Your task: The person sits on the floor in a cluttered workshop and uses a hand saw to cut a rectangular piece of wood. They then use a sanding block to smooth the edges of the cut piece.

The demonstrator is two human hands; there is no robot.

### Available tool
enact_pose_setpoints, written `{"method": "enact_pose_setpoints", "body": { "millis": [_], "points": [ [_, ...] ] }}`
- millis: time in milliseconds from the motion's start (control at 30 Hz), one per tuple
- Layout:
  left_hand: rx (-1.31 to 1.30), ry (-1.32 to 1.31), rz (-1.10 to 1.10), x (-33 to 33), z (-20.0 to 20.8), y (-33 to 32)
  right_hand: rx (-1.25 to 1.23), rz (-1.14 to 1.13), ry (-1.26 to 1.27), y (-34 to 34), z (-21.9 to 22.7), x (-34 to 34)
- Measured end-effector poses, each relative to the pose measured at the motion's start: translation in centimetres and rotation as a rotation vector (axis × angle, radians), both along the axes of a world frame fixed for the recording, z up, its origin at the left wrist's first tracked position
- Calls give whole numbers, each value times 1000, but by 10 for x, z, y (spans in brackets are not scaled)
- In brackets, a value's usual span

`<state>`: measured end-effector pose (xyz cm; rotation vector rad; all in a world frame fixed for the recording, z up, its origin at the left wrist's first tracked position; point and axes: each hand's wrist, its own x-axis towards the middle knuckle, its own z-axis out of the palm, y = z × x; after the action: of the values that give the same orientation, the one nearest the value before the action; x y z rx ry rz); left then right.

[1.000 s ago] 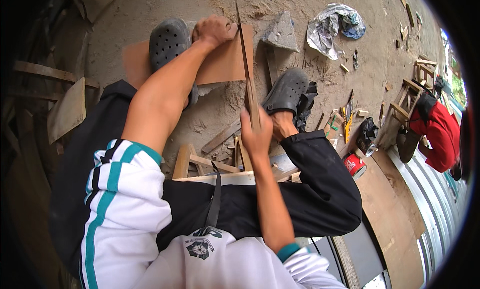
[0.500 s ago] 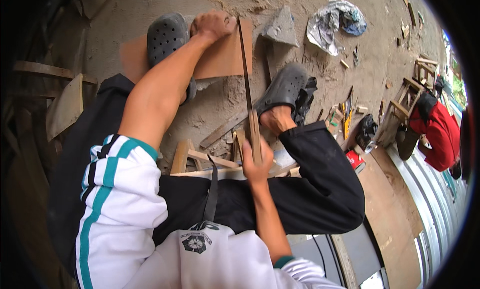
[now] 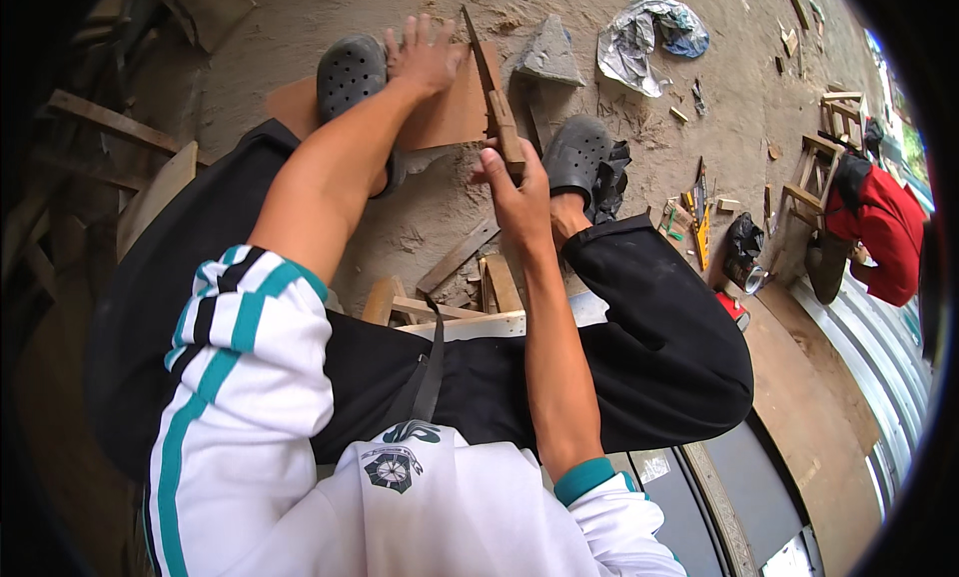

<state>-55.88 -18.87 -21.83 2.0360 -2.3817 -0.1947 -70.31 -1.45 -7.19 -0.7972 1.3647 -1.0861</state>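
My left hand lies on a flat reddish-brown board, fingers stretched out and spread near its far edge. Beside that hand, my left foot in a dark clog presses on the same board. In my right hand is the wooden handle of a handsaw. Its narrow dark blade, seen nearly edge-on, points away from me along the board's right edge. Whether the teeth sit in a cut cannot be made out. My right clog rests on the ground right of the saw.
A grey concrete block stands right of the board, with crumpled plastic beyond it. Wood offcuts lie between my legs. A yellow tool lies to the right. Farther right, a person in red is near wooden stools.
My right hand has pushed the saw forward, away from me, so the handle is now close to the board. My left hand's curled fingers have spread out.
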Motion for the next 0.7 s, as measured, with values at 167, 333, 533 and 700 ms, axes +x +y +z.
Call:
{"method": "enact_pose_setpoints", "body": {
  "millis": [167, 333, 533, 700],
  "points": [
    [375, -16, -43, -7, 37, 37, 66, 41, 389, -5, 15, -5],
    [632, -198, -168, -11, 67, 38, 160, 107, 528, 11, 16, -12],
    [641, -157, -157, -13, 58, 35, 73, 116, 233, 19, 1, -6],
    [590, -179, -182, -18, 50, 52, 66, 116, 75, 23, 3, -4]
  ]
}}
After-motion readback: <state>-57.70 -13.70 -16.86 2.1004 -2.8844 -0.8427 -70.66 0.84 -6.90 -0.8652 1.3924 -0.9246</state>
